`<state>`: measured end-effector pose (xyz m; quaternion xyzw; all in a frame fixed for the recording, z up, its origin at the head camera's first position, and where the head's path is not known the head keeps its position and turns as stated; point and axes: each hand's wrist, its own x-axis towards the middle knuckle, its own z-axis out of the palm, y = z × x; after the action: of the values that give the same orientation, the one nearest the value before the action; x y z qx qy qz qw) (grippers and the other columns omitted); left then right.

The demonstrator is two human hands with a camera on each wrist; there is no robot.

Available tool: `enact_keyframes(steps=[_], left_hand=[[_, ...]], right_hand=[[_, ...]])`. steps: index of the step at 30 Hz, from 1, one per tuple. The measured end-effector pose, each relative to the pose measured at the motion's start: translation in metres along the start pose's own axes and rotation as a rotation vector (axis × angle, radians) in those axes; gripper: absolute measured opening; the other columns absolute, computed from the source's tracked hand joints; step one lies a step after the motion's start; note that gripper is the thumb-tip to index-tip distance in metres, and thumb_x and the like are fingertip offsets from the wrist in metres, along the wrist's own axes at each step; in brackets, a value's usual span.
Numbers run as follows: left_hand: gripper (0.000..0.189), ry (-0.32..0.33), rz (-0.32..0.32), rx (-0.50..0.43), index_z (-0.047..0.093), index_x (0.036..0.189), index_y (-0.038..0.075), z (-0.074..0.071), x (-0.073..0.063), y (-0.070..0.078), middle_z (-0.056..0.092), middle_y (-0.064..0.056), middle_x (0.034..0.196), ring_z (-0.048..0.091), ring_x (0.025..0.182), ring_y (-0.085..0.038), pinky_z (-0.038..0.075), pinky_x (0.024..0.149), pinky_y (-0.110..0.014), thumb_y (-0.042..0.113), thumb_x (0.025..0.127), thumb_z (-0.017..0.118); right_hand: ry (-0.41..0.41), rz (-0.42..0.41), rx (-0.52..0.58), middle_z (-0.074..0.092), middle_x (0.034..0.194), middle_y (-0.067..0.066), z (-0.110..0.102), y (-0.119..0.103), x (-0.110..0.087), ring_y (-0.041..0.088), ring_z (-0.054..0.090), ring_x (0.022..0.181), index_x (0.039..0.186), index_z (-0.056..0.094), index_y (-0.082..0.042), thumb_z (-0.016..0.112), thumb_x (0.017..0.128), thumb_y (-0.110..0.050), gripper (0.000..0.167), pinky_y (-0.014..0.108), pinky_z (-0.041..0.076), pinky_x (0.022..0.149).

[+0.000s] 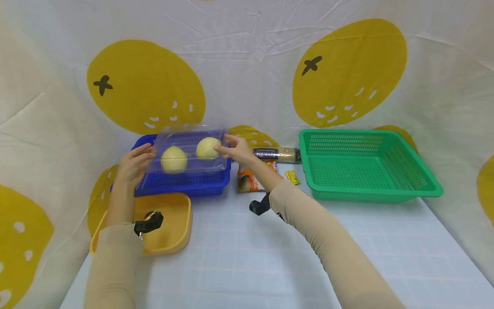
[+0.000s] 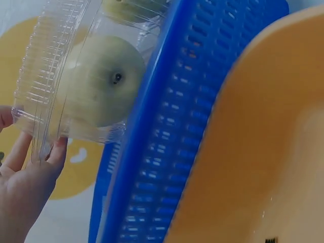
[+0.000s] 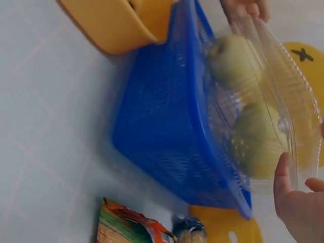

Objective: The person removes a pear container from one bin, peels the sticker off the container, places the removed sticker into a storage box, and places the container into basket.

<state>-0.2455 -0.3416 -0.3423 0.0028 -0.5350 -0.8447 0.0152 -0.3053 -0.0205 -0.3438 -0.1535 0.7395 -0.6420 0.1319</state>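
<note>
A clear plastic clamshell box (image 2: pixel 43 76) with two round, pale yellow-green fruits (image 1: pixel 174 159) inside is held up over the blue basket (image 1: pixel 181 187). One fruit (image 2: pixel 109 81) shows a dark dimple through the plastic in the left wrist view. My left hand (image 1: pixel 133 166) grips the box's left end, fingers and thumb on either side of its edge. At the opposite end, my right hand (image 1: pixel 241 151) pinches the edge between thumb and fingers. The near part of the box overlaps the basket's rim in both wrist views.
In front of the basket stands a yellow-orange tub (image 1: pixel 181 227) with a small dark item in it, under my left forearm. Right of the basket lie an orange packet (image 1: pixel 248 180), a long dark-labelled pack (image 1: pixel 283 154) and small yellow sachets (image 1: pixel 292 177). Further right is a green basket (image 1: pixel 370 195).
</note>
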Motion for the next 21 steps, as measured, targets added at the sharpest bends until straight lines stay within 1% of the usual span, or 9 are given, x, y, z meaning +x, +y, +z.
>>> enact_keyframes(steps=[2, 6, 9, 14, 16, 17, 19, 21], left_hand=[[0.031, 0.017, -0.004, -0.017, 0.069, 0.101, 0.012, -0.006, 0.000, 0.000, 0.067, -0.001, 0.099, 0.065, 0.090, -0.011, 0.050, 0.075, -0.016, -0.012, 0.090, 0.051], [0.033, 0.028, -0.007, -0.089, 0.070, 0.097, 0.008, -0.018, 0.003, -0.001, 0.070, -0.005, 0.094, 0.067, 0.085, -0.013, 0.052, 0.071, -0.017, -0.015, 0.089, 0.048], [0.033, 0.041, -0.017, -0.139, 0.071, 0.093, 0.006, -0.025, 0.005, 0.000, 0.071, -0.008, 0.089, 0.069, 0.080, -0.015, 0.053, 0.070, -0.019, -0.017, 0.088, 0.047], [0.034, 0.069, -0.046, -0.170, 0.071, 0.091, 0.006, -0.035, 0.008, 0.000, 0.072, -0.009, 0.086, 0.070, 0.077, -0.018, 0.054, 0.069, -0.020, -0.018, 0.089, 0.046], [0.036, 0.074, -0.055, -0.169, 0.070, 0.094, 0.006, -0.038, 0.009, -0.001, 0.072, -0.009, 0.087, 0.070, 0.079, -0.018, 0.054, 0.070, -0.020, -0.018, 0.089, 0.044], [0.037, 0.076, -0.057, -0.164, 0.069, 0.095, 0.006, -0.040, 0.010, -0.001, 0.072, -0.009, 0.088, 0.070, 0.080, -0.017, 0.054, 0.071, -0.020, -0.019, 0.089, 0.043], [0.037, 0.079, -0.061, -0.123, 0.068, 0.096, 0.008, -0.043, 0.011, -0.003, 0.071, -0.006, 0.088, 0.069, 0.080, -0.015, 0.054, 0.070, -0.020, -0.019, 0.090, 0.043], [0.037, 0.090, -0.062, -0.068, 0.066, 0.097, 0.011, -0.043, 0.013, -0.004, 0.071, -0.004, 0.087, 0.069, 0.079, -0.014, 0.054, 0.070, -0.019, -0.019, 0.089, 0.044]], right_hand=[[-0.015, 0.005, 0.022, 0.035, 0.146, 0.018, 0.006, 0.001, 0.003, 0.031, 0.061, 0.106, 0.146, 0.034, -0.009, 0.067, 0.088, -0.022, 0.068, 0.038, 0.046, 0.096], [-0.036, -0.004, 0.065, 0.032, 0.147, 0.019, 0.017, 0.003, 0.008, 0.033, 0.058, 0.110, 0.146, 0.032, -0.006, 0.068, 0.087, -0.016, 0.070, 0.037, 0.048, 0.094], [-0.032, -0.008, 0.043, 0.032, 0.147, 0.020, 0.025, 0.006, 0.012, 0.032, 0.059, 0.110, 0.146, 0.032, -0.007, 0.068, 0.087, -0.017, 0.070, 0.037, 0.047, 0.094], [-0.012, 0.012, 0.006, 0.032, 0.147, 0.021, 0.037, 0.013, 0.016, 0.033, 0.062, 0.105, 0.146, 0.032, -0.007, 0.068, 0.087, -0.019, 0.071, 0.038, 0.046, 0.096], [-0.008, 0.032, 0.024, 0.031, 0.147, 0.021, 0.042, 0.016, 0.018, 0.034, 0.059, 0.110, 0.146, 0.032, -0.006, 0.068, 0.087, -0.017, 0.070, 0.038, 0.046, 0.096], [-0.007, 0.050, 0.044, 0.031, 0.148, 0.020, 0.044, 0.017, 0.019, 0.033, 0.056, 0.114, 0.146, 0.033, -0.007, 0.068, 0.087, -0.017, 0.070, 0.038, 0.046, 0.096], [-0.010, 0.097, 0.085, 0.029, 0.149, 0.018, 0.047, 0.016, 0.021, 0.032, 0.048, 0.124, 0.146, 0.032, -0.007, 0.067, 0.088, -0.016, 0.069, 0.038, 0.044, 0.099], [-0.015, 0.145, 0.152, 0.026, 0.152, 0.015, 0.050, 0.016, 0.023, 0.030, 0.038, 0.133, 0.147, 0.029, -0.007, 0.065, 0.090, -0.016, 0.068, 0.039, 0.040, 0.103]])
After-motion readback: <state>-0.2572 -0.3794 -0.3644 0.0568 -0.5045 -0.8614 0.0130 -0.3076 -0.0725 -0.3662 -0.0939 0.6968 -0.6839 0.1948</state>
